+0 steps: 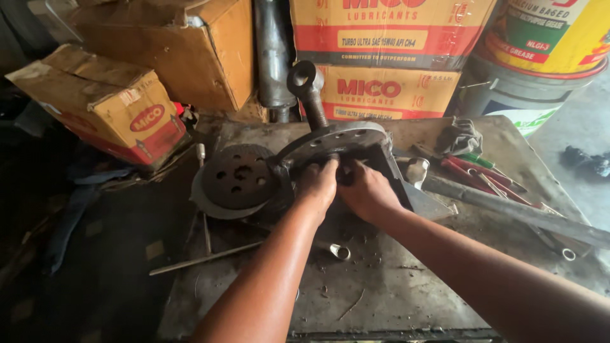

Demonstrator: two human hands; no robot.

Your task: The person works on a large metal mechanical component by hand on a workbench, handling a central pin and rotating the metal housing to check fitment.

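Both my hands grip the underside of a greasy metal assembly [346, 141], a round flanged plate with holes and a threaded eye-bolt [306, 86] sticking up from it. My left hand [318, 184] holds its lower left edge, fingers curled around the metal. Just to the right, my right hand [365, 190] clasps the same part, thumb near the left hand's fingers. A dark round disc with several holes [238, 178] lies flat directly left of my left hand, on a grimy metal work table [381, 286].
Red-handled screwdrivers [476, 171], a long flat metal bar [515, 209] and a rag [460, 136] lie at the right. A ring spanner [333, 249] and a thin rod [203, 259] lie near my forearms. Cardboard boxes [114, 108], a pipe [273, 57] and buckets [527, 95] stand behind.
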